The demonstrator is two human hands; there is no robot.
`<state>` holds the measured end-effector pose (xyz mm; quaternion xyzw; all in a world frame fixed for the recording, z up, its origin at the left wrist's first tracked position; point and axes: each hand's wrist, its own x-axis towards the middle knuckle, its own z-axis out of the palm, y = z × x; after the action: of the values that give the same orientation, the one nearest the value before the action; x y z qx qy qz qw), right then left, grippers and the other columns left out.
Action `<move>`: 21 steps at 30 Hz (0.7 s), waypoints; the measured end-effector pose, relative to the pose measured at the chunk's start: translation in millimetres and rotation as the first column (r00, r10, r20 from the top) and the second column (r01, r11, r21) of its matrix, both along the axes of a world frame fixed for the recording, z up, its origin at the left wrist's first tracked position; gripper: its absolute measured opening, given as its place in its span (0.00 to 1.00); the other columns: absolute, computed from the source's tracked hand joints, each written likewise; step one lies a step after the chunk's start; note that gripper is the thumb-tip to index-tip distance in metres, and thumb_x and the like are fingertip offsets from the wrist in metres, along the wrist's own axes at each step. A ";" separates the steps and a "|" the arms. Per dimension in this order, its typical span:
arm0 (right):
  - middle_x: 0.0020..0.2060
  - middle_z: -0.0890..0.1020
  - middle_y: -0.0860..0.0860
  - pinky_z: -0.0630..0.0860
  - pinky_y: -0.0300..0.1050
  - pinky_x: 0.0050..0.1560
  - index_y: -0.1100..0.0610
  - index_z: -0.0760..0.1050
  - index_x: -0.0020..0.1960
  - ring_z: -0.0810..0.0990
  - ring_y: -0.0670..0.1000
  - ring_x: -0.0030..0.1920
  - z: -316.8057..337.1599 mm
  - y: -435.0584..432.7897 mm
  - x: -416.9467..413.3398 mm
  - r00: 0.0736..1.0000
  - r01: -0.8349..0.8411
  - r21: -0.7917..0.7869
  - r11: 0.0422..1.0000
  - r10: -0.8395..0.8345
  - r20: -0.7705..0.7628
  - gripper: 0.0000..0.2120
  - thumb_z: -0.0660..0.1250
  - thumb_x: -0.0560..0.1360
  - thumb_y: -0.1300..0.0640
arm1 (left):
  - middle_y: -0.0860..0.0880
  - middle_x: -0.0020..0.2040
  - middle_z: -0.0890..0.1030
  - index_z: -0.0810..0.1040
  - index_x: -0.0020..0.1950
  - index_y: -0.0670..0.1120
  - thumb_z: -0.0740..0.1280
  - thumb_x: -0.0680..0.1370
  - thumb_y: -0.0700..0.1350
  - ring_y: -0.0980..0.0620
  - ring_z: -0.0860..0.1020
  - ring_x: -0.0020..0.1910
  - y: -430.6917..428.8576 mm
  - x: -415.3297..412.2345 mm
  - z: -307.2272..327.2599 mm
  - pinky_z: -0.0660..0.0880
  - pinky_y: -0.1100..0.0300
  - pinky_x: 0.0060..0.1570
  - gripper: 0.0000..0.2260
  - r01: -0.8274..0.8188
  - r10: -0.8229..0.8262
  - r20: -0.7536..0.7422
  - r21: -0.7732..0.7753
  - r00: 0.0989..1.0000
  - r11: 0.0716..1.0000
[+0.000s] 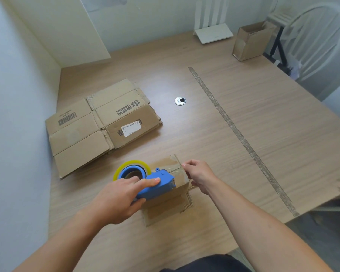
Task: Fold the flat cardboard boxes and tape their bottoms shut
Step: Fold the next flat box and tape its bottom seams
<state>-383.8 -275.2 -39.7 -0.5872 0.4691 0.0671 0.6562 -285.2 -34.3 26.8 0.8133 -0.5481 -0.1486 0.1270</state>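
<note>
My left hand (118,199) grips the blue tape dispenser (155,183) on top of the small folded box (171,193) near the counter's (263,134) front edge. My right hand (199,174) pinches the box's far edge, and the flat boxes (100,126) lie stacked to the left.

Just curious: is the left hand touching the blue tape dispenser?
Touching. The head view shows the left hand wrapped around the blue tape dispenser, fingers along its top.

A wooden table (243,118) fills the view. A round metal grommet (180,101) is set in its middle. Right of the grommet, a worn tape strip (241,138) runs along the tabletop. Beyond the grommet, a white router (214,33) stands by the wall. Far right of it stands a white chair (314,42).
</note>
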 end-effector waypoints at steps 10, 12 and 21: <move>0.39 0.81 0.49 0.72 0.44 0.40 0.54 0.76 0.43 0.77 0.49 0.42 12.8 1.8 -5.8 0.977 -0.152 -0.435 0.887 0.203 0.072 0.07 0.66 0.78 0.53 | 0.55 0.43 0.77 0.51 0.71 0.72 0.53 0.74 0.59 0.55 0.69 0.34 -0.9 -1.1 -1.4 0.71 0.58 0.33 0.26 -0.006 0.005 0.069 0.022 0.998 1.000; 0.40 0.81 0.47 0.72 0.43 0.40 0.52 0.77 0.43 0.78 0.48 0.43 15.3 2.9 -7.6 0.970 -0.171 -0.398 0.901 0.225 0.092 0.10 0.66 0.79 0.48 | 0.55 0.43 0.77 0.51 0.71 0.72 0.53 0.74 0.59 0.55 0.68 0.34 -1.4 -1.4 -1.0 0.72 0.58 0.32 0.26 -0.011 0.009 0.070 0.025 0.998 1.000; 0.44 0.81 0.50 0.74 0.47 0.44 0.56 0.74 0.48 0.77 0.50 0.43 3.0 11.0 -1.6 0.974 -0.175 -0.392 0.903 0.218 0.069 0.13 0.68 0.77 0.45 | 0.53 0.49 0.78 0.37 0.66 0.83 0.48 0.73 0.66 0.50 0.77 0.42 -3.7 -2.5 -5.2 0.75 0.55 0.40 0.27 0.000 -0.002 0.030 0.057 1.000 0.998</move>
<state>-385.4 -264.2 -36.7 -0.7513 0.3743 0.0070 0.5435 -287.8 -38.0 21.6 0.8185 -0.5457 -0.1520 0.0953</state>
